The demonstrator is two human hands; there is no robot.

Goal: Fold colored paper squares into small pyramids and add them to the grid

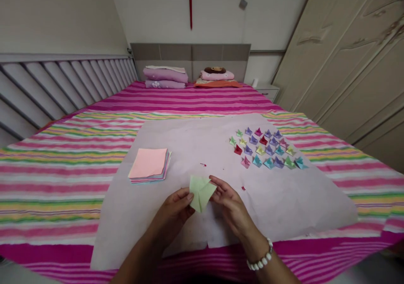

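Note:
Both of my hands hold a partly folded light green paper [200,192] just above a large pale sheet [202,149] spread on the bed. My left hand [176,210] pinches the paper's left edge. My right hand [227,200], with a white bead bracelet on its wrist, pinches the right edge. A stack of square coloured papers [149,165], pink on top, lies to the left of my hands. Several small folded paper pieces [267,150] in many colours lie in rows at the right of the sheet.
The bed has a pink striped cover [63,166]. Folded blankets [164,78] and a pillow [217,77] lie by the headboard. A slatted wall panel [47,86] runs along the left, a wardrobe [353,61] stands at the right. Tiny red paper scraps [203,165] dot the sheet.

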